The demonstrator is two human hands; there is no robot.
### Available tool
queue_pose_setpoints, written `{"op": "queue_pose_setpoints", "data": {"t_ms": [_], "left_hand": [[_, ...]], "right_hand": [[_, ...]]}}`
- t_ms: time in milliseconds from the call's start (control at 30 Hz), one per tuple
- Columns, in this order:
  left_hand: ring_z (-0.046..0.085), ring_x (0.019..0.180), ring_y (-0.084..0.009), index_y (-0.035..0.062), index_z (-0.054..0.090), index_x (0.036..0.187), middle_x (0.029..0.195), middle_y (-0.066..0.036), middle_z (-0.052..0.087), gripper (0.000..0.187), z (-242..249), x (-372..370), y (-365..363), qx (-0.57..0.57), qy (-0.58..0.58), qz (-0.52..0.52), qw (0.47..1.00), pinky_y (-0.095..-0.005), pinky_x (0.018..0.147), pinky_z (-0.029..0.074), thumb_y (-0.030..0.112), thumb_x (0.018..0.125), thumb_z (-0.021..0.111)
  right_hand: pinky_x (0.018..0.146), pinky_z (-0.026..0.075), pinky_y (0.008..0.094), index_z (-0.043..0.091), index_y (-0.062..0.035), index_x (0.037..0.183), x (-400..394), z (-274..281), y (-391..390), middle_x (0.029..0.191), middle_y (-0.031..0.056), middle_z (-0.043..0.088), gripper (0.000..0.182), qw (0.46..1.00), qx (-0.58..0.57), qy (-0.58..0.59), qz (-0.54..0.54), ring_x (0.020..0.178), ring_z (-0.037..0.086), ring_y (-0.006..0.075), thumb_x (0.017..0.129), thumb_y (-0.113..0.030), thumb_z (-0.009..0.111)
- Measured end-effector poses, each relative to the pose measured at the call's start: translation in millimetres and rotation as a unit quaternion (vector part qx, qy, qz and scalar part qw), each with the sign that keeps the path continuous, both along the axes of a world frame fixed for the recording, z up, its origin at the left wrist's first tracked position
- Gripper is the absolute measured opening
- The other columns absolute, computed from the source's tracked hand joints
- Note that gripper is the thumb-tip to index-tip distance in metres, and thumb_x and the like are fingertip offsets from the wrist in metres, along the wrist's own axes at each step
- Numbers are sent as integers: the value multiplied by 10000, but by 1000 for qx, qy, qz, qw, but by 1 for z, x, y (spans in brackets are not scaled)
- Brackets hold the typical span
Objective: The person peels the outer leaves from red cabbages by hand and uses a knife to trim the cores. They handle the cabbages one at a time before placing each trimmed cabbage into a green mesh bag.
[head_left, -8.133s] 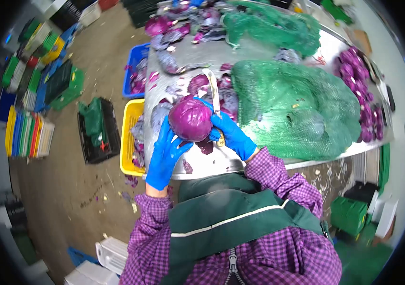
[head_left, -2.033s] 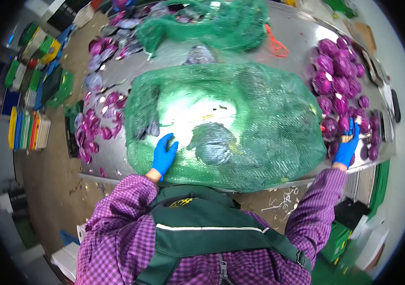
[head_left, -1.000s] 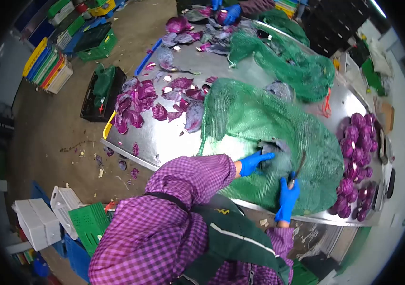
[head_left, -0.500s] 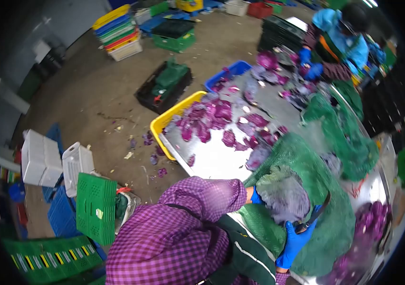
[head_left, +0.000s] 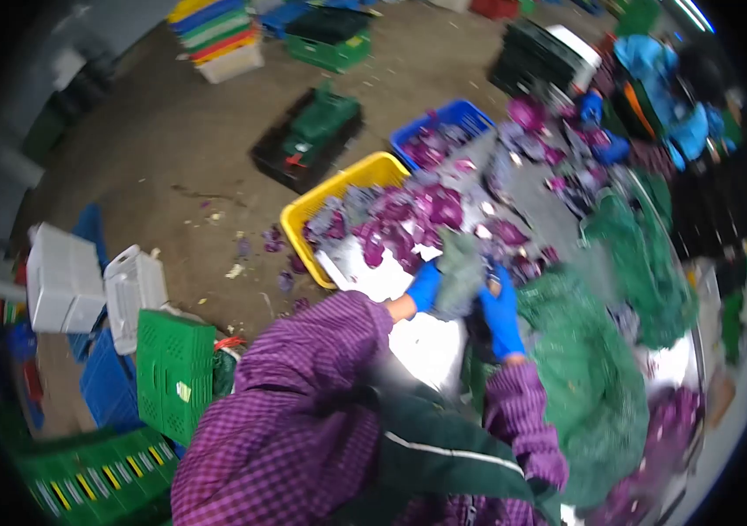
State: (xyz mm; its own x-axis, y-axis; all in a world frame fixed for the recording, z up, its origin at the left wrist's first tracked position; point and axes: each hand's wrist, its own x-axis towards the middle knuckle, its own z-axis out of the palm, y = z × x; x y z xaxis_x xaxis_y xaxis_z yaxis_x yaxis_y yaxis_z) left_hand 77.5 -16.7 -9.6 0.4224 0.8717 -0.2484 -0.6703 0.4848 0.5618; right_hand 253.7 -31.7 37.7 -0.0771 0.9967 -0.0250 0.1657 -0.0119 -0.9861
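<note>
Crates first on our far left: white crates (head_left: 93,285) and a green crate (head_left: 173,373) on the floor. Moving right, our left hand (head_left: 424,286) in its blue glove presses on a greyish cabbage head (head_left: 459,273), held above the steel table (head_left: 421,346) just beside the yellow bin (head_left: 338,188). Our right hand (head_left: 502,314) cups the head's other side; the blur hides how tightly either closes. Furthest right lies the green net sack (head_left: 592,386).
</note>
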Motion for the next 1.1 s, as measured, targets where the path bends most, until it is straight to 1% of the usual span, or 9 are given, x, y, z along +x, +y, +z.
{"op": "queue_pose_setpoints", "data": {"t_ms": [33,100,133,167,233,333,433,600,1100], "left_hand": [[425,1260,-244,27,300,1408,1415,-115,386,506,-42,-4,9,92,-381,-69,917,-356,1088,324,331,1005,276],[379,1305,-273,18,243,1431,1454,-124,332,495,-28,-13,3,124,-409,-30,903,-389,1124,273,272,1006,250],[425,1261,-306,1,341,1382,1416,-148,379,530,-16,-13,-3,25,-210,73,975,-417,1076,330,308,957,424],[443,1230,-318,7,405,1334,1372,-157,416,578,12,-19,-13,215,196,87,953,-426,1042,351,338,881,543],[471,1149,-328,51,549,1193,1242,-152,505,695,36,-11,-27,466,632,131,604,-451,974,367,396,643,795],[447,1156,-324,106,564,1165,1233,-94,519,627,44,0,-22,491,540,106,675,-459,1011,320,378,644,782],[437,1183,-306,82,528,1201,1222,-119,505,667,30,-31,-18,493,540,125,670,-423,1012,323,288,626,799],[393,1242,-312,48,486,1247,1287,-143,428,687,27,-52,-22,410,491,78,765,-404,1066,293,225,661,798],[470,1132,-263,54,430,1283,1231,-124,444,772,22,-47,-4,277,547,94,784,-365,995,384,226,651,838]], "right_hand": [[882,450,346,536,-9,1207,-5,4,7,1084,127,611,458,989,-2,-149,18,1011,579,227,790,-138,675],[842,469,381,563,-11,1140,-23,10,13,1054,179,618,433,961,49,-271,-22,977,606,328,775,-204,695],[778,479,420,578,-5,1085,-31,10,13,1017,180,633,412,948,81,-301,-67,932,617,360,770,-244,693],[736,480,425,591,0,1025,-27,5,19,947,176,641,370,947,44,-300,-102,860,626,345,775,-255,688],[657,475,425,607,5,900,-17,-8,38,809,158,646,312,948,-47,-239,-204,726,627,301,786,-277,678],[602,474,393,615,21,792,27,-50,50,733,131,648,355,907,-237,57,-342,661,614,242,787,-328,677],[638,486,405,625,35,854,87,-124,54,784,167,654,352,842,-276,-15,-462,706,628,269,788,-307,681],[700,483,427,563,9,1104,20,-1,0,875,213,647,431,898,54,-318,-299,802,636,344,800,-272,683],[614,483,459,523,-96,1091,-55,6,-78,838,198,632,235,958,-98,-259,-76,728,621,373,896,-226,543]]}}
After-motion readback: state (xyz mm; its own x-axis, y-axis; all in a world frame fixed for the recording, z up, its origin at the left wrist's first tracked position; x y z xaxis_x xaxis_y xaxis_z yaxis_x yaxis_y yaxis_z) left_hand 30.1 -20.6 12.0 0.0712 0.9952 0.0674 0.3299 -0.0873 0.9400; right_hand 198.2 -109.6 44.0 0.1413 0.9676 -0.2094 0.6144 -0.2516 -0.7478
